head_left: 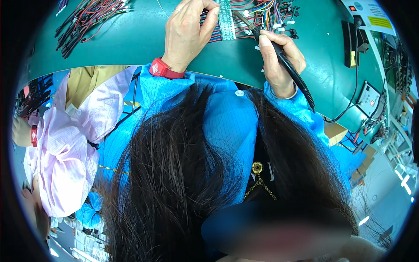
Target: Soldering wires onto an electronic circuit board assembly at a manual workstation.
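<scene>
My right hand (281, 59) grips a soldering iron (286, 65) like a pen, its black cord trailing back over the wrist. The iron's metal tip points up and left at a narrow pale-green circuit board strip (226, 22). Left of the strip, my left hand (187, 32) is closed, with thumb and forefinger together near the strip's edge. What they pinch is too small to make out; a thin pale strand shows beside the hand. Red, black and multicoloured wires (273, 15) with white and black connectors lie around the strip.
A bundle of red and black wires (87, 22) lies on the green table (131, 46) at the left. To the right are a black stand (354, 43), a white control box (369, 99) and a cable. A co-worker in a pink sleeve (65, 161) sits at the left.
</scene>
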A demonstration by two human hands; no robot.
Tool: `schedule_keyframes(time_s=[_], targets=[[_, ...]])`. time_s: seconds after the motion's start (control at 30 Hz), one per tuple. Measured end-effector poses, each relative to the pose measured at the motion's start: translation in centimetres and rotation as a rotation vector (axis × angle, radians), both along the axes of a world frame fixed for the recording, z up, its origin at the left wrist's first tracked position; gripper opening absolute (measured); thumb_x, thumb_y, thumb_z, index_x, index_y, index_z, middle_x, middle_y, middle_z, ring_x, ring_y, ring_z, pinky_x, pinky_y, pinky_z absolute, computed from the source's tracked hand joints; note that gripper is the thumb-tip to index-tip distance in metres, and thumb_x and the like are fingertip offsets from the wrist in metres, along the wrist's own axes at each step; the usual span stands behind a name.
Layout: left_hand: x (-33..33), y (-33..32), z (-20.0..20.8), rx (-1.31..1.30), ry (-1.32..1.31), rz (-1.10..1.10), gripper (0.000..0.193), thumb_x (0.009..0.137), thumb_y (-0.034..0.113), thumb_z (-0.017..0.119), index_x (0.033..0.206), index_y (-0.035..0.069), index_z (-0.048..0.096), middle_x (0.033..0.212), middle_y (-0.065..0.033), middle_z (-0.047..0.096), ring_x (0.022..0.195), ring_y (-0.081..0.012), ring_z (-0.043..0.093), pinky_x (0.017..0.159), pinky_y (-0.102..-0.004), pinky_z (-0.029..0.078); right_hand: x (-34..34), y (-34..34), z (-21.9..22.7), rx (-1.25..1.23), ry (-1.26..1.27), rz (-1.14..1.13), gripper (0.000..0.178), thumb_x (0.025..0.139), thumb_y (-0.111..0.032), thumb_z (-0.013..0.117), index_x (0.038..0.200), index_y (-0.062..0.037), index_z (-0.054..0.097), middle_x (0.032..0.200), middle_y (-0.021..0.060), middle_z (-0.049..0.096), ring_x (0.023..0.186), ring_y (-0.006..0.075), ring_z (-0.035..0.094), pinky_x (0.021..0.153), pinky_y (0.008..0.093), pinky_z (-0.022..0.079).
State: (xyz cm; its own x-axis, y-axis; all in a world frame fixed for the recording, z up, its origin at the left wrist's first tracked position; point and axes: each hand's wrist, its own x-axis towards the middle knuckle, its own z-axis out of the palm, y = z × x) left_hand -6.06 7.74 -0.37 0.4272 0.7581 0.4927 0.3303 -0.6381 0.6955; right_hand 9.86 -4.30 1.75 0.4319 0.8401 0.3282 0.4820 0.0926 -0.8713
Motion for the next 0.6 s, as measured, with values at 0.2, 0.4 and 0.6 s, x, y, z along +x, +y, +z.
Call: schedule_keyframes(time_s=[0.2, 0.4, 0.6], targets=[[-0.03, 0.10, 0.08, 0.000, -0.009, -0.013, 0.008, 0.083, 0.001, 0.064, 0.087, 0.001, 0.057, 0.082, -0.0145, 0.062, 0.075, -0.0325, 0.061, 0.067, -0.0385, 0.048, -0.07, 0.10, 0.02, -0.007, -0.006, 0.003, 0.012, 0.079, -0.001, 0.074, 0.091, 0.0010, 0.071, 0.077, 0.0110, 0.070, 0.063, 0.0148, 0.064, 0.058, 0.0243, 0.048], [-0.12, 0.22, 0.06, 0.007, -0.008, -0.020, 0.008, 0.083, 0.001, 0.064, 0.086, 0.001, 0.057, 0.081, -0.0144, 0.061, 0.075, -0.0326, 0.060, 0.066, -0.0387, 0.048, -0.15, 0.24, -0.01, -0.011, -0.003, 0.013, 0.013, 0.079, -0.001, 0.074, 0.091, 0.0008, 0.072, 0.076, 0.0104, 0.069, 0.061, 0.0134, 0.063, 0.056, 0.0241, 0.047], [-0.23, 0.27, -0.10, 0.016, 0.002, -0.023, 0.009, 0.083, 0.001, 0.064, 0.086, 0.001, 0.057, 0.081, -0.0143, 0.062, 0.075, -0.0324, 0.060, 0.066, -0.0386, 0.048, -0.23, 0.29, -0.04, -0.009, -0.014, 0.015, 0.012, 0.080, -0.002, 0.074, 0.091, 0.0006, 0.072, 0.075, 0.0095, 0.069, 0.060, 0.0120, 0.062, 0.055, 0.0236, 0.047]])
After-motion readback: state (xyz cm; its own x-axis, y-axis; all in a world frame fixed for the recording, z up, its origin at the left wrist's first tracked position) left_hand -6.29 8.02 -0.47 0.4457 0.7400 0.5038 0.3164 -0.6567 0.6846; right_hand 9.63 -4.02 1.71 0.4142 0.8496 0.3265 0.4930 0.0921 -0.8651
